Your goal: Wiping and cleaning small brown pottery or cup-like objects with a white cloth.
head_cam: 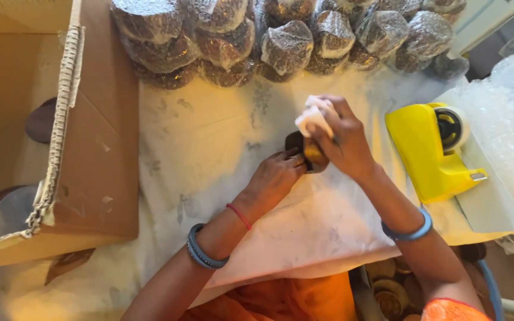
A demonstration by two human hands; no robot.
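On the desk, which is covered with a pale, smudged cloth, the left hand rests with its fingers curled against a small dark round piece with a golden sheen, its grip narrow and steadying the piece from the near side. The right hand comes over the piece from above, its grip closed on a folded white cloth pad pinched between thumb and fingers and held just above the piece, touching or nearly touching it; which, I cannot tell. The piece sits near the middle of the desk. Just to the right stands a yellow tape dispenser on a sheet of bubble wrap. Along the far edge lies a heap of round bundles wrapped in clear plastic. To the left an open cardboard box holds some dark round discs. Both wrists wear blue bangles.
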